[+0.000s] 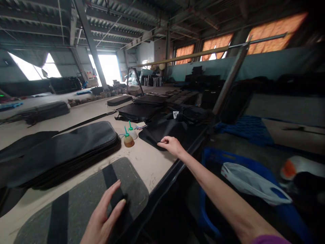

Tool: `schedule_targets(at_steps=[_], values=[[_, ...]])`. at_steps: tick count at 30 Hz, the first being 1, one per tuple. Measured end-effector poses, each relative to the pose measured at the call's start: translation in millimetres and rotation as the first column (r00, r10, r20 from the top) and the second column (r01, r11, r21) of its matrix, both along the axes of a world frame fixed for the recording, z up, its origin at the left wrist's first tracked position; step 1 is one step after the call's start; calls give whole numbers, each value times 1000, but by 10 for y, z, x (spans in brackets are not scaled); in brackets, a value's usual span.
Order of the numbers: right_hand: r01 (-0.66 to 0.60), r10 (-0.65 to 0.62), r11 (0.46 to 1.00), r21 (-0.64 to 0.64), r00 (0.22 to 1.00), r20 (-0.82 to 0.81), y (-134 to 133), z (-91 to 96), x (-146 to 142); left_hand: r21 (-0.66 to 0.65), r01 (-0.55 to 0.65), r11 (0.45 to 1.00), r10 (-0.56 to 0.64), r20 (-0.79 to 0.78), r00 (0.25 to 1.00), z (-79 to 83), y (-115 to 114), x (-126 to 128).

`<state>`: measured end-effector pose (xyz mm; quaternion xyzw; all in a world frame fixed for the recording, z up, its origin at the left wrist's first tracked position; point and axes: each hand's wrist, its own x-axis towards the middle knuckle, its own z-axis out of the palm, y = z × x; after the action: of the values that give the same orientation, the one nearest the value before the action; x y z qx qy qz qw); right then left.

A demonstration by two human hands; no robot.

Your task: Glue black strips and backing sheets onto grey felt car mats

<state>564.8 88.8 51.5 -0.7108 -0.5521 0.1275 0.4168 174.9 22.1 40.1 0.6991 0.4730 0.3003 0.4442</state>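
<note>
My right hand reaches out over the table and pinches the near edge of a black fabric panel. That panel's surface is raised in folds, and a small white label shows behind it. Nearer to me, my left hand is over a grey rounded board crossed by dark bands. Its thumb and fingers are apart with nothing between them; whether they touch the board I cannot tell. Two squeeze bottles with green nozzles, one with amber liquid and one clear, stand between the panels.
A thick stack of black panels lies on the left of the pale table. To the right, below the table edge, a blue crate holds a white plastic bag. A metal post rises by the table's right side.
</note>
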Motion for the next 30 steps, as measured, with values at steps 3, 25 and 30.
schedule_targets(at_steps=[3, 25, 30], values=[[-115, 112, 993, 41, 992, 60, -402, 103, -516, -303, 27, 953, 50, 243, 969, 72, -12, 284], [414, -348, 862, -293, 903, 252, -453, -568, 709, -582, -11, 813, 278, 372, 885, -4, -140, 442], [332, -276, 870, -365, 941, 197, -436, -569, 859, -268, -11, 963, 97, 308, 946, 6, -74, 240]])
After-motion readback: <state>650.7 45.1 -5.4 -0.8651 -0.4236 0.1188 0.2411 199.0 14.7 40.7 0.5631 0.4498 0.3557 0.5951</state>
